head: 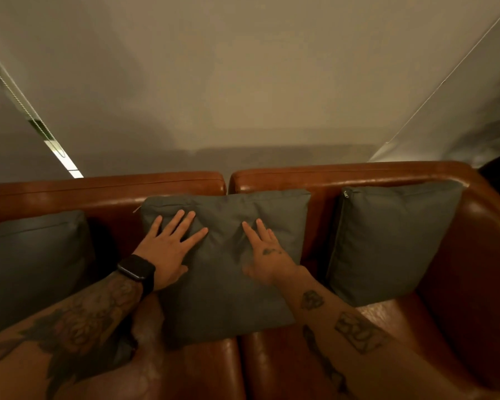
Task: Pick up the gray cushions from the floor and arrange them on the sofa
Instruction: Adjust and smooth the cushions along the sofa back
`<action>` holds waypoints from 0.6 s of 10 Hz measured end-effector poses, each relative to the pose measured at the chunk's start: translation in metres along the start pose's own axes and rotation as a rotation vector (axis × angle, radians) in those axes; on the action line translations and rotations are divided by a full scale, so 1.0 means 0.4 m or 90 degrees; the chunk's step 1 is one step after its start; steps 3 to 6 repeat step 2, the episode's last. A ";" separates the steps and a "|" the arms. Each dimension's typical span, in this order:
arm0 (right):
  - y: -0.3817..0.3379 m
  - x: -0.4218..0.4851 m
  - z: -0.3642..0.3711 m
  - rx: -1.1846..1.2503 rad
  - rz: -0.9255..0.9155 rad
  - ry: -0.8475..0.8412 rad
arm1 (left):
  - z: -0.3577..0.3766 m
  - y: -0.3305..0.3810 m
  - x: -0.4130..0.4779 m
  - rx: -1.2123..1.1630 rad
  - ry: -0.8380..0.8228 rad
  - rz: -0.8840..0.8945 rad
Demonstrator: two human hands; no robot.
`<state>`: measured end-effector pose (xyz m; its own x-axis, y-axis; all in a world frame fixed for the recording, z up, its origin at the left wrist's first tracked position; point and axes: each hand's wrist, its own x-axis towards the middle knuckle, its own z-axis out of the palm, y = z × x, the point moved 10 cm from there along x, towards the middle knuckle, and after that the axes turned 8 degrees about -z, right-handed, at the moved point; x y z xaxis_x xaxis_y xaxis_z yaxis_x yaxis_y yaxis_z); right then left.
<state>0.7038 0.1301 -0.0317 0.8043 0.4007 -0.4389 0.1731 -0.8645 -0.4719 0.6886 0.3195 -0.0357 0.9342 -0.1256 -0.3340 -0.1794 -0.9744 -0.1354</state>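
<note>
Left hand (169, 249) and right hand (267, 256) flat, fingers spread, palms down

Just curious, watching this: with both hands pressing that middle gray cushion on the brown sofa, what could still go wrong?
1. The middle cushion sits over the gap between the two seat pads of the sofa, so its bottom edge might sag or slide forward once the left hand and right hand let go.
2. Pressing flat may leave dents, so it could look unlike the right cushion.
</note>
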 end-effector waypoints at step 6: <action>-0.002 -0.065 -0.085 -0.036 -0.032 -0.030 | -0.108 -0.020 -0.048 -0.084 0.040 -0.036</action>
